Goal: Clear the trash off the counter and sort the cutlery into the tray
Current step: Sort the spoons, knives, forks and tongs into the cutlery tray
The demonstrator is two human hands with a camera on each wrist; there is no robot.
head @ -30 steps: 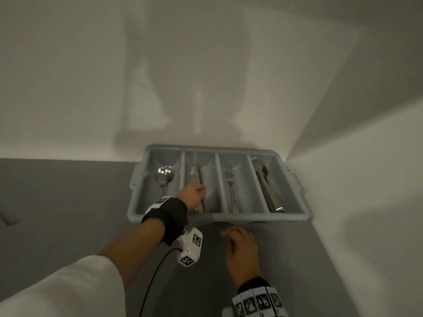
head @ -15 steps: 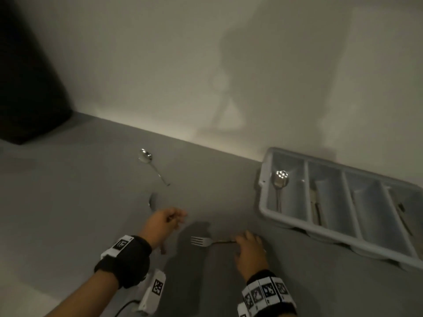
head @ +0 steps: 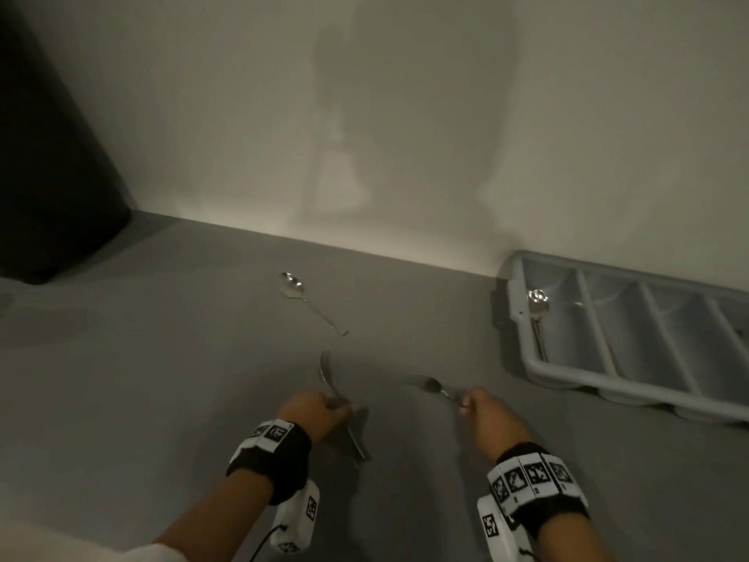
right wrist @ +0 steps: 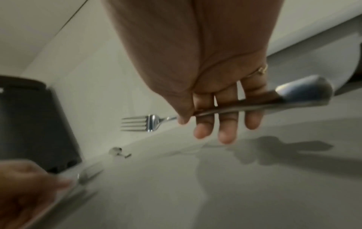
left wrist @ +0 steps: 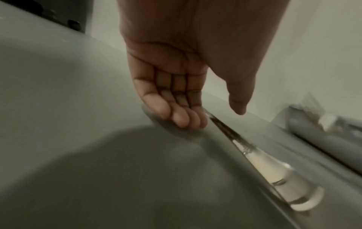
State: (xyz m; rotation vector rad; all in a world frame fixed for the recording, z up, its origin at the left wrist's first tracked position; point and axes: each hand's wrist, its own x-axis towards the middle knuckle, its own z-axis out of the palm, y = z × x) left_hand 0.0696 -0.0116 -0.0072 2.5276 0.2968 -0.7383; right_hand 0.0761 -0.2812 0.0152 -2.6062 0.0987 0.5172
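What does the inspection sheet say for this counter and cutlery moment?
Surface: grey counter.
Job's things: spoon lying loose; knife under left hand; fork lifted; tray right, one spoon in its leftmost slot.
Clutter: nothing seen.
Grippers: left hand fingertips on knife, grip unclear; right hand pinches fork handle.
Cables: black cable at left wrist.
Surroundings: pale wall; dark bin far left.

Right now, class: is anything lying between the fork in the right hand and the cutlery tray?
Nothing visible. The right hand holds the fork above bare counter, and the tray sits open to its right. The loose spoon lies off to the left.
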